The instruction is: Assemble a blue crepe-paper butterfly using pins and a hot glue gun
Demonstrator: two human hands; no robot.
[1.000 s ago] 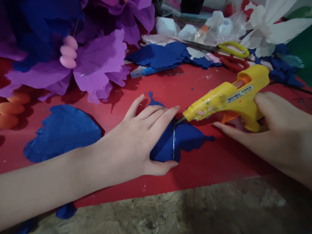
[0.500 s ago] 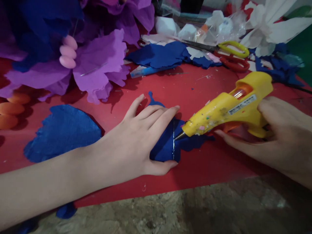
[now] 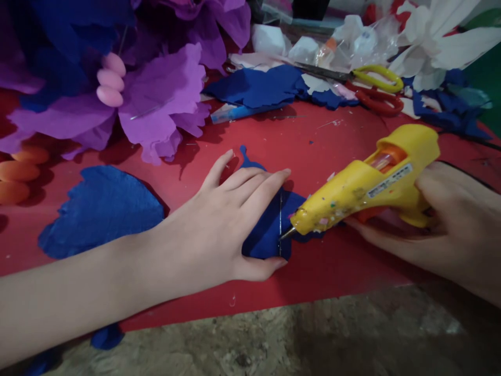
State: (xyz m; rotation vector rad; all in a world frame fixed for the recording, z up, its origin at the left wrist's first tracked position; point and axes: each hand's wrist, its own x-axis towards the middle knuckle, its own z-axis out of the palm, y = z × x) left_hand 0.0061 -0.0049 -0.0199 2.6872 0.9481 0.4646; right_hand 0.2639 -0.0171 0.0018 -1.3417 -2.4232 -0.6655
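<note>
My left hand lies spread over a dark blue paper piece, pressing it to the red tabletop, with the thumb at its lower edge and the fingers across its upper part. Along that paper runs a thin shiny line that looks like a wire or glue. My right hand grips a yellow glue gun by its handle. The gun's metal nozzle touches or almost touches the lower part of the shiny line. Left of my wrist lies a ruffled blue paper petal, partly covered by my forearm.
Scissors with yellow and red handles rest on blue scraps at the back. A blue pen lies beside them. Large purple paper petals, pink beads and orange beads stand left. A white paper flower is back right.
The glue gun's nozzle has moved down along the shiny line towards my left thumb. My left hand stays in place on the blue paper.
</note>
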